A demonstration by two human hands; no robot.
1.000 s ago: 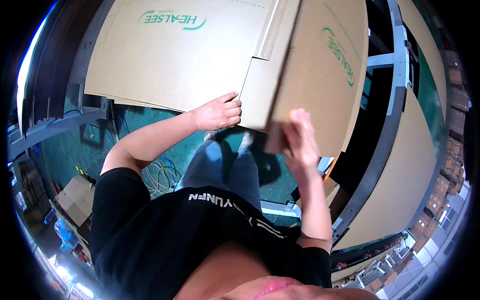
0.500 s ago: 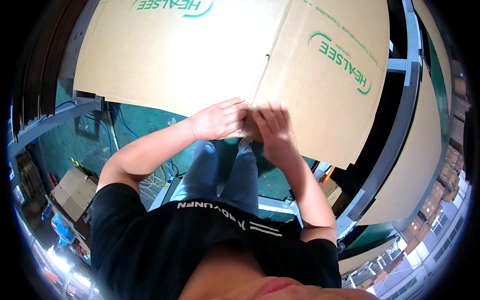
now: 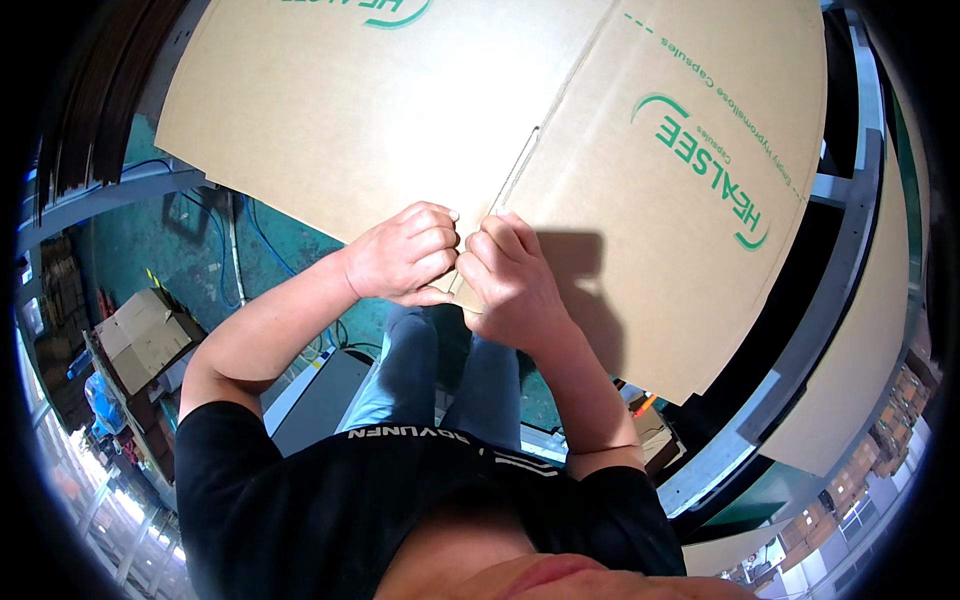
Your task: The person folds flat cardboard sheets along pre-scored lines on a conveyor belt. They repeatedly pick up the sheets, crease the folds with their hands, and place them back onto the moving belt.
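Note:
A large flat brown cardboard sheet [image 3: 400,130] with green printing spreads in front of me. A crease and a narrow slot [image 3: 518,165] run down it toward its near edge. Where that slot meets the edge, my left hand [image 3: 408,252] is closed, its fingers curled on the cardboard left of the slot. Close beside it, my right hand [image 3: 508,272] is curled over the cardboard right of the slot. A small corner of cardboard shows between and below my hands. Parts of the fingers on both hands are hidden.
Dark stacked sheets [image 3: 95,110] stand at the far left above a metal rail [image 3: 95,205]. Along the right runs a curved-looking metal frame [image 3: 838,290], with another cardboard panel [image 3: 850,330] beyond it. An opened carton [image 3: 145,335] sits lower left. Blue cables [image 3: 222,250] lie on the green floor.
My fingers have gone from lying extended on the sheet to curling round its near edge. The sheet's right part has shifted right and toward me.

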